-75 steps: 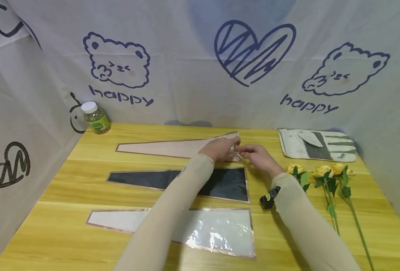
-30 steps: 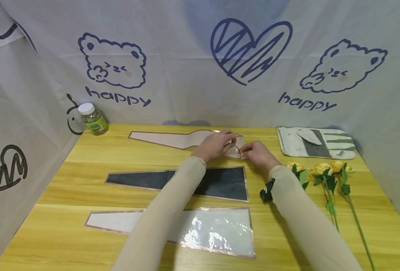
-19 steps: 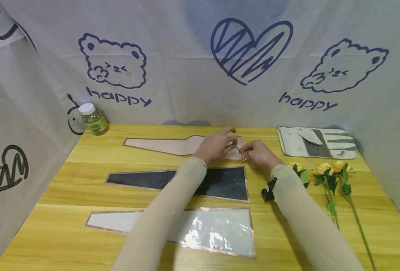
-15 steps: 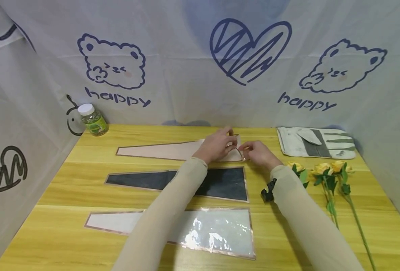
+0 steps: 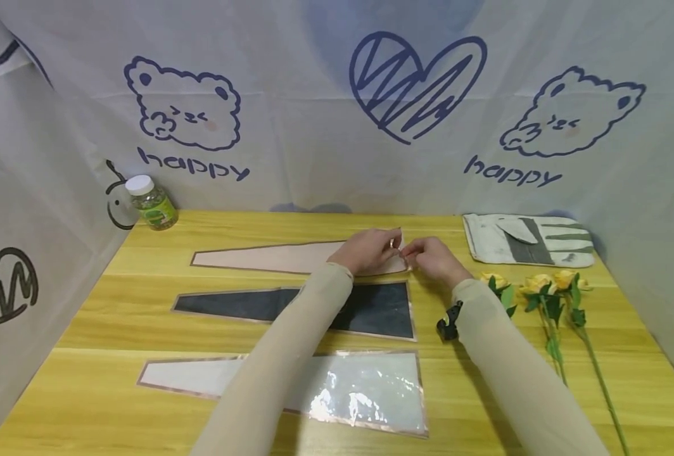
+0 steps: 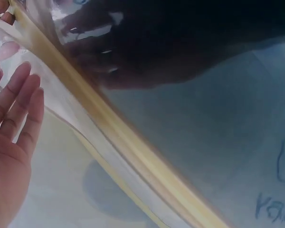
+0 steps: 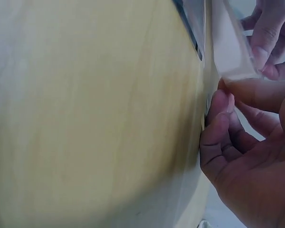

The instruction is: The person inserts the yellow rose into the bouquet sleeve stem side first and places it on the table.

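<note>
The narrow end of the pink strip (image 5: 274, 257) has swung back toward the black strip (image 5: 379, 309), and its visible length now lies straight; handling therefore appears confined to the wide end. The strip lies at the rear of the worktop (image 5: 97, 316). The right hand (image 5: 435, 261) pinches the wide end, thumb against forefinger. The left hand (image 5: 365, 251) pinches the adjacent edge, remaining fingers extended.

Pale pink tapered sheet (image 5: 268, 258), brown-edged — narrow end left, broad end right, on the table (image 5: 114, 316)

Pink panel (image 5: 274, 257) partly behind left grip (image 5: 367, 249), rose stem (image 5: 605, 394) cropped
</note>
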Demonstrator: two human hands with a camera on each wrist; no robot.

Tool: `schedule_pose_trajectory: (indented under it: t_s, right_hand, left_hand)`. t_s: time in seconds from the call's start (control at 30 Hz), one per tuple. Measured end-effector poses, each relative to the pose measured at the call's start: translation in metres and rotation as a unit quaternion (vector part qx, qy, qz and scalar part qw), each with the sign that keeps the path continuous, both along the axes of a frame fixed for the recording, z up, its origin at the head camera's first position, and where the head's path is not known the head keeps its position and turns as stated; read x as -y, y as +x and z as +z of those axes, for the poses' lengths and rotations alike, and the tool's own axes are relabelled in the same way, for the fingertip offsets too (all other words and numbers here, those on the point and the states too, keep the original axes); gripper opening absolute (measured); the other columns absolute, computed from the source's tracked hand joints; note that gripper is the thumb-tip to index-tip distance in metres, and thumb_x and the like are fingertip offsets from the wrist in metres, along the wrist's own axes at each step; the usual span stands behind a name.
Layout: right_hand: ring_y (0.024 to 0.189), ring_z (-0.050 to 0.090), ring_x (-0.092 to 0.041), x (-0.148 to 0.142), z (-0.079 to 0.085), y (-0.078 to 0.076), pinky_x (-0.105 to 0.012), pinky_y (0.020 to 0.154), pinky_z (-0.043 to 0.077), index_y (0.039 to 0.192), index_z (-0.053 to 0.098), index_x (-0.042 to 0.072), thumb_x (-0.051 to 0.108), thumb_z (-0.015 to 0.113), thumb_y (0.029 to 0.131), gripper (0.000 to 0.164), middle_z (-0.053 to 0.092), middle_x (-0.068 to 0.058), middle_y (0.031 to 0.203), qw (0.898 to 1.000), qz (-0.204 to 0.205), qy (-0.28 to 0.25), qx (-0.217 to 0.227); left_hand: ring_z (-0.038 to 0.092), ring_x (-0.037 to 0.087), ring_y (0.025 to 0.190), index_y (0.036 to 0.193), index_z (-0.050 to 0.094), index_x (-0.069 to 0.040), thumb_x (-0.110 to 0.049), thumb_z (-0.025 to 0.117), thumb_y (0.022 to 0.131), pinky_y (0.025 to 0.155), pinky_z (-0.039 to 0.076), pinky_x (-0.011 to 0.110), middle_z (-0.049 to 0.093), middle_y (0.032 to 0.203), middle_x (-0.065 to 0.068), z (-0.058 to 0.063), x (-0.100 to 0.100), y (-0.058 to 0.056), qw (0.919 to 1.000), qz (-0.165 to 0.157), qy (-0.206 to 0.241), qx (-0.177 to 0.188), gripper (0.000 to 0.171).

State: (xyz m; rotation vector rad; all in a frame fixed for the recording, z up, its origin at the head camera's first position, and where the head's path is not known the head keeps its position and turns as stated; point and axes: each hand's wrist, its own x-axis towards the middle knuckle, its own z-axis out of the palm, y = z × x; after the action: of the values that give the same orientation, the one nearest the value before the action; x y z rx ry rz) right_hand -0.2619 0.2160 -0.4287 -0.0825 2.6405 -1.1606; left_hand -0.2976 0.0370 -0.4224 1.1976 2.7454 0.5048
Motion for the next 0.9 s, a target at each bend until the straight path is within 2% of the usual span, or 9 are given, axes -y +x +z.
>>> schedule_pose_trajectory:
  t_s: [0.1, 0.2, 0.37, 0.6, 0.7, 0.8, 0.9]
  right_hand:
    - [0.093, 0.053, -0.028, 0.001, 0.0, 0.0, -0.034, 0.077, 0.042, 0.112, 0.067, -0.004, 0.002, 0.051, 0.097, 0.024, 0.064, -0.019, 0.112, 1.0, -0.008, 0.01, -0.002]
    - [0.09, 0.053, -0.028, 0.001, -0.001, 0.0, -0.034, 0.076, 0.041, 0.111, 0.068, -0.004, 0.004, 0.053, 0.097, 0.022, 0.064, -0.019, 0.111, 1.0, -0.017, 0.022, -0.003]
    - [0.092, 0.052, -0.028, 0.002, -0.003, -0.002, -0.035, 0.077, 0.04, 0.108, 0.07, -0.002, 0.003, 0.052, 0.097, 0.021, 0.064, -0.019, 0.112, 0.999, -0.019, 0.032, -0.002]
    - [0.098, 0.053, -0.03, 0.002, 0.0, 0.001, -0.04, 0.083, 0.042, 0.112, 0.069, -0.001, 0.009, 0.051, 0.1, 0.024, 0.063, -0.019, 0.116, 0.999, -0.017, 0.039, -0.008]
    - [0.097, 0.055, -0.03, -0.002, 0.007, 0.007, -0.042, 0.083, 0.045, 0.117, 0.066, -0.001, 0.015, 0.049, 0.102, 0.028, 0.062, -0.019, 0.115, 0.998, -0.042, 0.04, -0.026]
    - [0.098, 0.056, -0.031, -0.009, 0.02, 0.019, -0.045, 0.083, 0.046, 0.119, 0.064, -0.001, 0.017, 0.047, 0.103, 0.03, 0.062, -0.019, 0.113, 0.996, -0.056, 0.049, -0.052]
    - [0.102, 0.056, -0.033, -0.016, 0.04, 0.036, -0.048, 0.085, 0.046, 0.121, 0.062, -0.002, 0.019, 0.047, 0.104, 0.031, 0.061, -0.019, 0.115, 0.994, -0.04, 0.074, -0.066]
  left_hand:
    - [0.052, 0.015, 0.071, 0.103, 0.055, -0.017, -0.02, 0.049, 0.105, 0.067, 0.043, 0.029, 0.059, 0.087, 0.0, 0.0, 0.003, 0.0, 0.9999, -0.004, 0.013, 0.006, 0.007]
    - [0.052, 0.016, 0.074, 0.101, 0.056, -0.016, -0.02, 0.051, 0.104, 0.069, 0.043, 0.03, 0.059, 0.089, -0.001, 0.0, 0.007, 0.0, 0.999, -0.003, 0.034, 0.028, 0.008]
    - [0.055, 0.014, 0.082, 0.099, 0.06, -0.015, -0.022, 0.054, 0.102, 0.074, 0.046, 0.031, 0.061, 0.096, -0.003, -0.001, 0.017, -0.001, 0.9957, 0.023, 0.058, 0.068, 0.009]
    - [0.06, 0.014, 0.096, 0.106, 0.064, -0.015, -0.021, 0.055, 0.103, 0.083, 0.048, 0.033, 0.065, 0.107, 0.0, -0.001, 0.019, -0.002, 0.9965, 0.036, 0.05, 0.056, 0.011]
    - [0.061, 0.015, 0.096, 0.109, 0.064, -0.016, -0.02, 0.056, 0.102, 0.083, 0.048, 0.033, 0.066, 0.108, 0.001, -0.002, 0.019, -0.001, 0.9969, 0.042, 0.046, 0.047, 0.011]
    - [0.061, 0.016, 0.096, 0.109, 0.065, -0.017, -0.02, 0.057, 0.102, 0.084, 0.048, 0.033, 0.067, 0.108, 0.001, -0.001, 0.019, 0.0, 0.9975, 0.039, 0.045, 0.039, 0.011]
    - [0.062, 0.016, 0.097, 0.109, 0.065, -0.017, -0.02, 0.057, 0.102, 0.084, 0.048, 0.033, 0.067, 0.108, 0.002, 0.0, 0.019, 0.001, 0.9979, 0.036, 0.042, 0.034, 0.011]
